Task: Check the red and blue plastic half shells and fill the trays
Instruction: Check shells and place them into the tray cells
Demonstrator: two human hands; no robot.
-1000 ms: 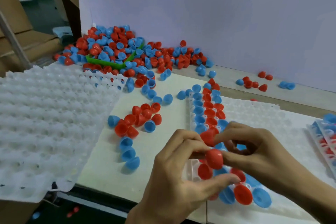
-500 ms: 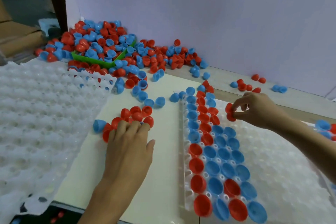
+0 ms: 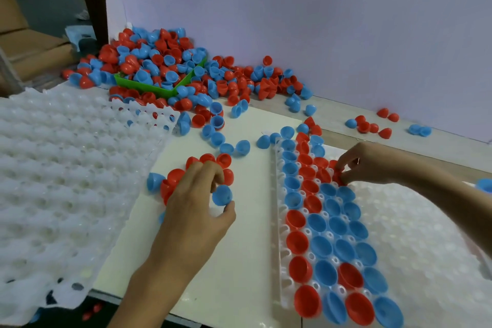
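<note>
My left hand pinches a blue half shell between thumb and fingers, right beside a small cluster of red shells on the white board. My right hand is over the white tray at the right, its fingertips pinching a red half shell down at the tray's third column. The tray's left columns hold red and blue shells, open side up. A big heap of red and blue shells lies at the back against the wall.
A stack of empty white trays fills the left side. A green bin sits buried in the heap. Loose shells lie scattered along the wall at the back right. Another filled tray edge shows at far right.
One second ago both hands held red shells together near the tray's front. Since then my right hand went to the tray's far rows and my left picked a blue shell from the cluster.
</note>
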